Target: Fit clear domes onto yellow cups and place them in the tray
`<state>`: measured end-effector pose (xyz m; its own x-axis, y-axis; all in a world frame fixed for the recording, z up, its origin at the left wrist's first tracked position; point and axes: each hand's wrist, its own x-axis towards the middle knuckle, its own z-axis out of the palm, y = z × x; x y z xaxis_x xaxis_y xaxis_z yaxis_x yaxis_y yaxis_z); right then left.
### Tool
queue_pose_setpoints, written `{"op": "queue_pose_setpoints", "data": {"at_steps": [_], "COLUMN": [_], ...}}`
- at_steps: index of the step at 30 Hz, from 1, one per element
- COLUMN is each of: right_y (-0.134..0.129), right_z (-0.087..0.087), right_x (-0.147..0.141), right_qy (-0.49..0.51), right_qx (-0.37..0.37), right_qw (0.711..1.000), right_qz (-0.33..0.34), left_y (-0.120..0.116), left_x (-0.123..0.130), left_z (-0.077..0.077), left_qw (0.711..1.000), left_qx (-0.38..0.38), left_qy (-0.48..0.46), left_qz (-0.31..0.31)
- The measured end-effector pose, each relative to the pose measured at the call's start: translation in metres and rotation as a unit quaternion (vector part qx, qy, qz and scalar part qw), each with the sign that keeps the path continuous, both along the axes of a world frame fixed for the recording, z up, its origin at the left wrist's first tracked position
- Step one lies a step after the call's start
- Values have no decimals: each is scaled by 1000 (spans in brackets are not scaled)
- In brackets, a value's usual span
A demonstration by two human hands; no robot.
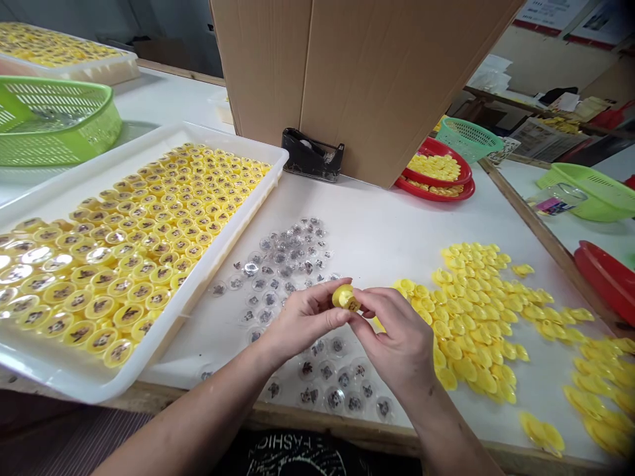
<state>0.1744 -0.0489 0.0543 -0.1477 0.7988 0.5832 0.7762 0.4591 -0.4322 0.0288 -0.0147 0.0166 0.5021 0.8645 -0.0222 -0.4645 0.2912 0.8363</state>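
Between both hands, over the middle of the white table, is a small round yellow plastic piece [342, 296] with a dark printed picture on it. My left hand [302, 320] grips it from the left with thumb and fingers. From the right, the thumb and fingertips of my right hand [391, 330] pinch its edge. Clear round discs with printed animal pictures [282, 258] lie scattered under and beyond my hands. To the right spreads a pile of yellow plastic pieces [471, 317]. At left, a white tray [169, 330] holds rows of yellow pieces with pictures on top.
Behind stands a tall cardboard box [357, 79] with a black tape dispenser [312, 157] before it. A green basket [59, 142] sits at far left. Red plates [461, 192] of yellow pieces stand at back right. A wooden strip [540, 225] edges the table's right side.
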Motion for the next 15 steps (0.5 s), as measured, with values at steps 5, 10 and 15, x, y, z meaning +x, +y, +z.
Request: {"op": "queue_pose_setpoints", "data": {"at_steps": [5,10,15], "right_y": [0,4,6], "right_z": [-8,-13,-17], "right_x": [4,16,14], "right_qy": [60,202,260], "right_qx": [-64,-211,-272], "right_qw": [996,956,925], "right_qz": [5,38,56], "left_y": [0,1,2], "left_x": [2,0,-3], "left_z": [-3,-2,-5], "left_qw": [994,985,977], "left_qx": [67,116,140], "left_qy": [63,104,140], "left_qz": [58,68,76]}}
